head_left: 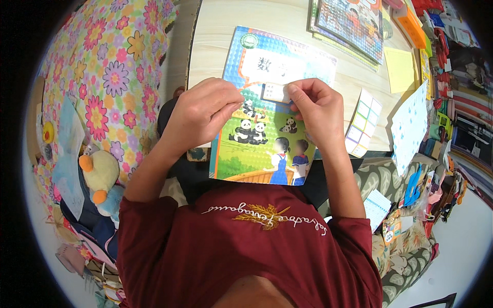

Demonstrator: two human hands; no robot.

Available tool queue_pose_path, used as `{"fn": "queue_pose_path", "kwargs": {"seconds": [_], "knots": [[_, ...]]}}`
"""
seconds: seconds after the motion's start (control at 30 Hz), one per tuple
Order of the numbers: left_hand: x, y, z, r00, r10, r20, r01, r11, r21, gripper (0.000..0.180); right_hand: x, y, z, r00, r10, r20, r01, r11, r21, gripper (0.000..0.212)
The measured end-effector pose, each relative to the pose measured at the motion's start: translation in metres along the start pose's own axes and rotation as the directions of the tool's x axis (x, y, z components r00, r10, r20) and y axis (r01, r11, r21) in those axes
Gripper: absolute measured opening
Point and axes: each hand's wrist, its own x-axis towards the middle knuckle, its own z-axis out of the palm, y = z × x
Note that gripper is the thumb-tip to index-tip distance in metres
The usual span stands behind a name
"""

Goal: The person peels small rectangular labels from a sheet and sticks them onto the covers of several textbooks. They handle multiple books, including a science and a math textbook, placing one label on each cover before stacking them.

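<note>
A colourful children's schoolbook (pixel 257 149) with pandas and two children on its shiny cover lies on the edge of the light wooden table (pixel 215 41), overhanging toward me. My right hand (pixel 318 110) pinches a small white label sticker (pixel 276 92) over the cover. My left hand (pixel 203 110) pinches the sticker's thin orange backing strip (pixel 250 84) at its left side. Both hands hover just above the book's upper half.
A sheet of label stickers (pixel 362 123) lies right of the book, with yellow paper (pixel 400 69), a stack of more books (pixel 349 23) and stationery at the back right. A flowered cloth (pixel 108 72) and a plush toy (pixel 100 172) sit left.
</note>
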Motion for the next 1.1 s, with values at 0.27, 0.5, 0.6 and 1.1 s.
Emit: {"fn": "queue_pose_path", "kwargs": {"seconds": [0.27, 0.5, 0.6, 1.1], "knots": [[-0.003, 0.004, 0.002, 0.999, 0.041, 0.005, -0.042, 0.998, 0.047, 0.015, 0.0, 0.003, 0.006, 0.997, -0.046, -0.059, 0.041, 0.995, -0.086, 0.017], [-0.002, 0.007, 0.005, 1.0, 0.024, 0.008, -0.024, 0.998, 0.063, 0.015, 0.0, 0.002, 0.007, 0.995, -0.067, -0.072, 0.059, 0.993, -0.105, 0.015], [0.003, 0.012, 0.003, 0.998, 0.06, 0.024, -0.062, 0.99, 0.128, 0.02, 0.0, 0.001, 0.007, 0.995, -0.079, -0.066, 0.071, 0.989, -0.128, 0.015], [0.007, 0.008, 0.015, 0.992, 0.112, 0.063, -0.119, 0.986, 0.12, 0.054, -0.003, 0.0, 0.012, 0.981, -0.169, -0.093, 0.147, 0.968, -0.203, 0.013]]}}
